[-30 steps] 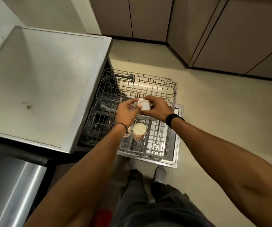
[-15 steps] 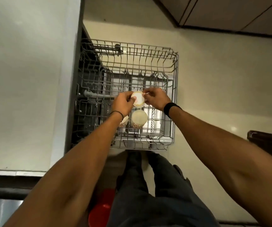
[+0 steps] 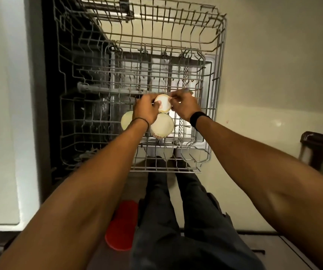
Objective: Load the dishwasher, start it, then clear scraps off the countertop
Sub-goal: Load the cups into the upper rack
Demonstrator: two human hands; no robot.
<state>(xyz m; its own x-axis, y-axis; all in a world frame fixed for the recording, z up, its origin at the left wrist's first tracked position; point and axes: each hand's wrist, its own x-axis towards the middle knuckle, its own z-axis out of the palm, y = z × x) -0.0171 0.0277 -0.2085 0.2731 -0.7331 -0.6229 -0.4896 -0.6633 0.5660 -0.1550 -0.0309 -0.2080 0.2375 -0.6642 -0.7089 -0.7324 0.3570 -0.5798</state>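
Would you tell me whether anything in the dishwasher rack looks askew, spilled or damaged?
Nothing stands out: left hand and right hand hold a cream cup over the grey wire rack; two similar cups stand inside.

A thin dark cord bracelet (image 3: 141, 120) circles the wrist just behind the left hand (image 3: 145, 112). A broad black smooth wristband (image 3: 197, 118), like a watch strap, wraps the wrist behind the right hand (image 3: 185, 106). Both forearms are bare all the way to the near edge of the view, and the legs, in the near middle, wear dark grey cloth trousers (image 3: 176, 230) with soft creases.
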